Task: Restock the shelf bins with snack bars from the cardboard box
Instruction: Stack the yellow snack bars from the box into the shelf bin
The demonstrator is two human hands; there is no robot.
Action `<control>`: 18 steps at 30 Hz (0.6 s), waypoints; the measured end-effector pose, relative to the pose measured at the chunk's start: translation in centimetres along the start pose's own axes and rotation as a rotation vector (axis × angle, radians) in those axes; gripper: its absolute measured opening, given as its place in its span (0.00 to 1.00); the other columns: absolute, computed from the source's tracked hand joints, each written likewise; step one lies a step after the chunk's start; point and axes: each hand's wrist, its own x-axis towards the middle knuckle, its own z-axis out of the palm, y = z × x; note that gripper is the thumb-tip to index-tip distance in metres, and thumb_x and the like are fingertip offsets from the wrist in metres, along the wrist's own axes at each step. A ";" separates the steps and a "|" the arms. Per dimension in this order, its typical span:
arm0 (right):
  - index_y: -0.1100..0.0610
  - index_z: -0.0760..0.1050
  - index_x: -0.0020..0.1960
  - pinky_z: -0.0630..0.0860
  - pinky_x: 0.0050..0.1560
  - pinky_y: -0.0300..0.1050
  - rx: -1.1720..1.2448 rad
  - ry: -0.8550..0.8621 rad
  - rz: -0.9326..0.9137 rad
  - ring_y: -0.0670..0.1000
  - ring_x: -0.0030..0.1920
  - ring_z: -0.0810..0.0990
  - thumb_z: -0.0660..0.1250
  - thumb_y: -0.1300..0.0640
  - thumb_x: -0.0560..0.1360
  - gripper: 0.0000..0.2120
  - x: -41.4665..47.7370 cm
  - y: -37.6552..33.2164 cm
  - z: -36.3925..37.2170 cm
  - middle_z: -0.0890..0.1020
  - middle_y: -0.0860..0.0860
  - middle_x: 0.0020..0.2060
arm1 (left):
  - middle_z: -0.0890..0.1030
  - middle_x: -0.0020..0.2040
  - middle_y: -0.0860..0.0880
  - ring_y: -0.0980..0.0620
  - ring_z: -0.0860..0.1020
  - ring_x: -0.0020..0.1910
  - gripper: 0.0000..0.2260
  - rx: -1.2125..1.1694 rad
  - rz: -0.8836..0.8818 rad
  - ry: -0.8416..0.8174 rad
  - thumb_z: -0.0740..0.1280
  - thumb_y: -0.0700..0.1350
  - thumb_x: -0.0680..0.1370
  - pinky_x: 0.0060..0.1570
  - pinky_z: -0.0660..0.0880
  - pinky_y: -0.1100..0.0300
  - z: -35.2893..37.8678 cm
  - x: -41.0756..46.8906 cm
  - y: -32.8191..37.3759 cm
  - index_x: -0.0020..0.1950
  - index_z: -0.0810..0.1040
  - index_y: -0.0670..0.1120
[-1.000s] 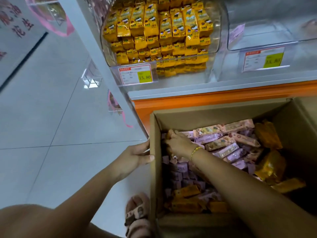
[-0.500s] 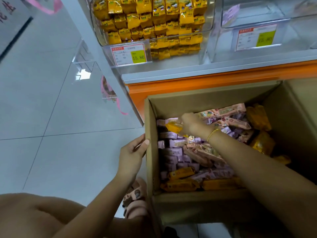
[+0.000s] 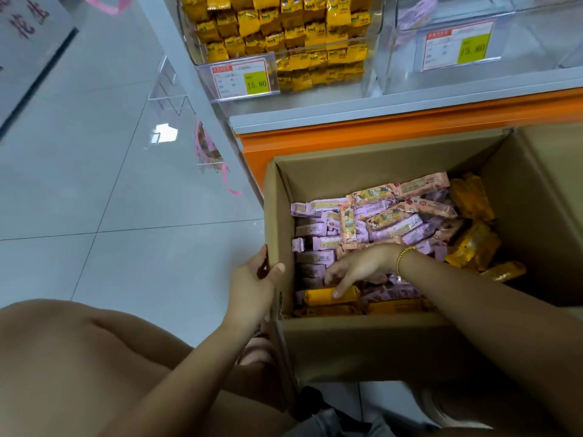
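cardboard box (image 3: 277, 216): open on the tiled floor (image 3: 94, 184), set against the orange base (image 3: 410, 127) of the shelf, below the bins.
snack bars (image 3: 317, 257): loose in the box, piled unevenly; long, slim, sealed wrappers. most are pale purple, a few on top are pink with a cartoon print (image 3: 413, 212), and yellow-orange ones lie along the near wall and the right side (image 3: 473, 247).
left hand (image 3: 252, 285): grips the box's left wall, thumb hooked over the rim to the inside, fingers on the outside.
right hand (image 3: 359, 266): down in the box near the left front corner, gold bracelet (image 3: 402, 257) at the wrist; thumb tip rests on a yellow bar (image 3: 318, 297), the fingers (image 3: 329, 275) reach just past its upper edge. cannot tell whether they grasp it yet.
filled bin (image 3: 189, 42): clear plastic, stacked with yellow packets, price tag (image 3: 246, 80) reading 15.80 on its front.
second bin (image 3: 536, 42): clear, beside the first, with a like tag (image 3: 460, 45).
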 end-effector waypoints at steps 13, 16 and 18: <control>0.59 0.66 0.71 0.76 0.56 0.40 0.652 0.091 -0.330 0.49 0.62 0.76 0.76 0.49 0.68 0.37 -5.3 -1.9 -3.1 0.75 0.49 0.65 | 0.81 0.57 0.45 0.47 0.79 0.55 0.17 0.265 -0.026 -0.064 0.69 0.42 0.75 0.56 0.75 0.53 -0.6 2.0 1.1 0.63 0.76 0.41; 0.58 0.73 0.64 0.79 0.53 0.46 0.882 0.070 -0.550 0.52 0.56 0.81 0.81 0.46 0.60 0.37 -7.5 -2.5 -3.9 0.81 0.54 0.58 | 0.77 0.61 0.54 0.56 0.75 0.61 0.26 0.091 0.058 -0.048 0.72 0.49 0.73 0.59 0.71 0.61 -0.3 1.9 4.0 0.69 0.72 0.46; 0.60 0.72 0.66 0.78 0.55 0.49 0.986 0.056 -0.672 0.54 0.57 0.81 0.81 0.48 0.62 0.38 -8.5 -3.3 -4.0 0.79 0.57 0.60 | 0.81 0.55 0.57 0.64 0.77 0.55 0.19 -0.101 0.113 -0.125 0.71 0.47 0.74 0.59 0.71 0.66 0.0 1.5 6.5 0.64 0.77 0.48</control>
